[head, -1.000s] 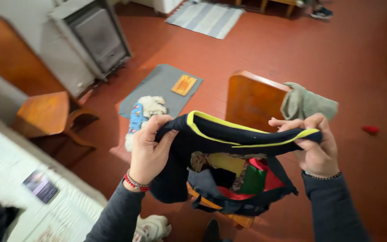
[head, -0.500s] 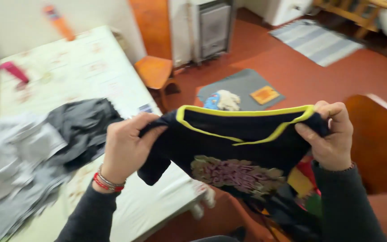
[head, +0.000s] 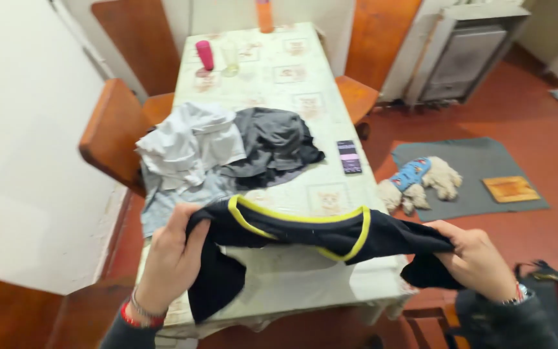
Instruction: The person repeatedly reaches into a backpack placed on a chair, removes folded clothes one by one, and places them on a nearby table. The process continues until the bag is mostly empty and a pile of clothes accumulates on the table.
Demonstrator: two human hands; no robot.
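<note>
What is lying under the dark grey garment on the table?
The dark grey garment rests on the patterned tablecloth, and its left edge overlaps the pale crumpled clothes. Whatever lies beneath its middle is covered and cannot be seen.

— Where are the hands?
— Left hand low at left, fingers curled shut; right hand at right, also clenched.
— Arms?
— Both forearms reach forward, spread wide, wrists level.

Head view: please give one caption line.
Both hands, left hand and right hand, hold a dark yellow-trimmed shirt over the table.
</note>
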